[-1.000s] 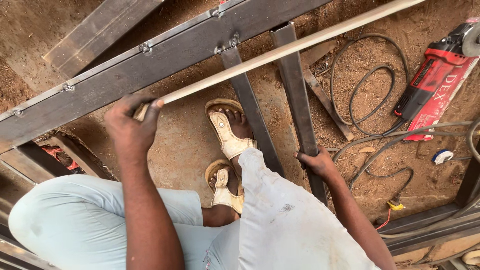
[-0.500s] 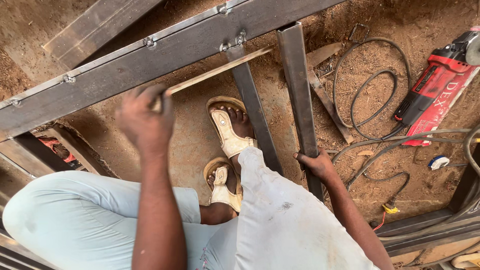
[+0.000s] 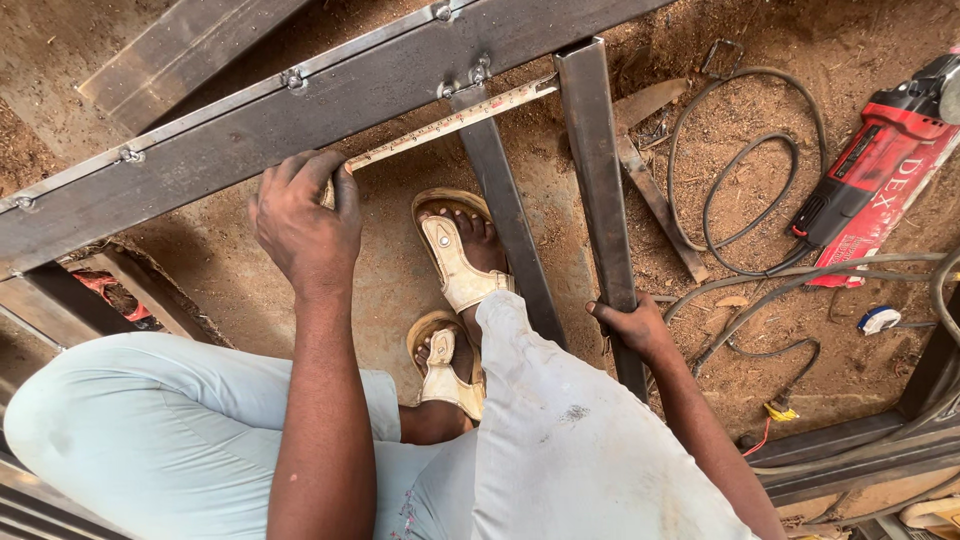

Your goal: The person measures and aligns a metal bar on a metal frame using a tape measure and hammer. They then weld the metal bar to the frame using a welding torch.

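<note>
Hands: left hand (image 3: 300, 215) pinches a thin yellow tape measure (image 3: 445, 125) stretched along the long grey steel beam (image 3: 250, 130) to one of two upright flat bars, right hand (image 3: 632, 325) wrapped around that smooth steel bar (image 3: 598, 170), red angle grinder (image 3: 870, 175) on the dirt.

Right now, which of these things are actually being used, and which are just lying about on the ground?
In use:
- tape measure, held by the left hand
- upright steel bar, gripped by the right hand
- long steel beam that the tape runs along

Lying about:
- red angle grinder
- black cable
- small blue-and-white object
</note>
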